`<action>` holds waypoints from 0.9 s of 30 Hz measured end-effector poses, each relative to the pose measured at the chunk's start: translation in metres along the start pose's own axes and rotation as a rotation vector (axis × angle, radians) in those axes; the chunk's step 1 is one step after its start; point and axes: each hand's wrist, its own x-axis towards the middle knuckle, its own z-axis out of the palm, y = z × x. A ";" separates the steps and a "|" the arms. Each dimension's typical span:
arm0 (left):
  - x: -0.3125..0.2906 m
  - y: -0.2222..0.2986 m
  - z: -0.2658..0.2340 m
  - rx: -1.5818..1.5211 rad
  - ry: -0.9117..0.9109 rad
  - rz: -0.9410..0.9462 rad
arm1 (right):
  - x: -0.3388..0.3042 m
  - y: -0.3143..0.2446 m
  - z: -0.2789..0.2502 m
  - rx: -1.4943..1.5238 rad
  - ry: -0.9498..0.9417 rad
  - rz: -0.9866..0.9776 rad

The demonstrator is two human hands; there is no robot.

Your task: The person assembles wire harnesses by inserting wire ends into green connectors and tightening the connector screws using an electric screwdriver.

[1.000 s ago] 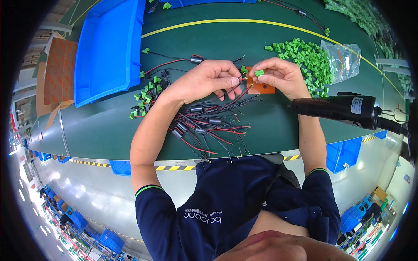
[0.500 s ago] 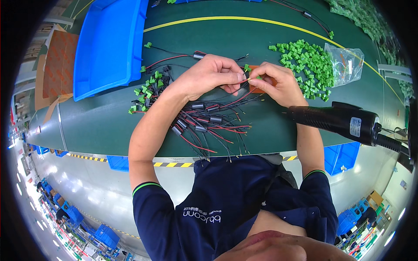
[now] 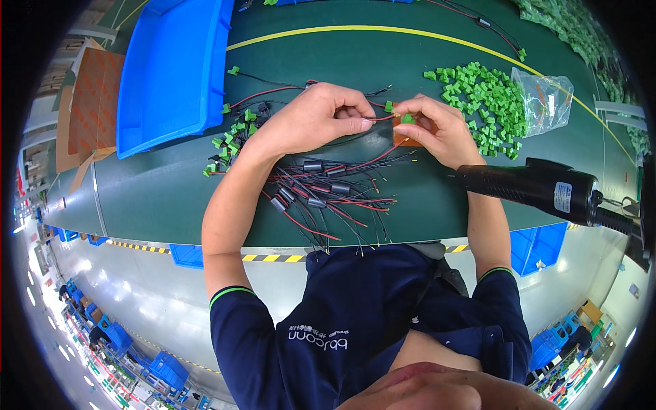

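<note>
My left hand (image 3: 320,117) pinches a thin red wire (image 3: 384,118) between thumb and fingertips. The wire's free end reaches toward my right hand (image 3: 441,130), whose thumb and fingers hold a small green connector (image 3: 408,119). Under the right fingers lies an orange block (image 3: 398,137), partly covered. A second green connector (image 3: 389,106) sits at the block's far left edge. Below both hands, a bundle of red and black wires with dark cylindrical sleeves (image 3: 313,166) is spread on the green table, bare tips to the right. Several green connectors (image 3: 236,131) are at the bundle's left end.
A heap of loose green connectors (image 3: 482,102) lies to the right, beside a clear plastic bag (image 3: 547,102). A black handheld tool (image 3: 529,186) juts in over my right forearm. A blue bin (image 3: 167,75) and a cardboard box (image 3: 92,102) stand at the left.
My left hand has drawn slightly left, away from the right, and more red wire shows between them. The green connector in my right fingers is now plainly visible.
</note>
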 end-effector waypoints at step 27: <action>0.000 0.007 0.002 -0.102 -0.045 -0.037 | -0.002 0.012 -0.018 -0.029 -0.096 -0.028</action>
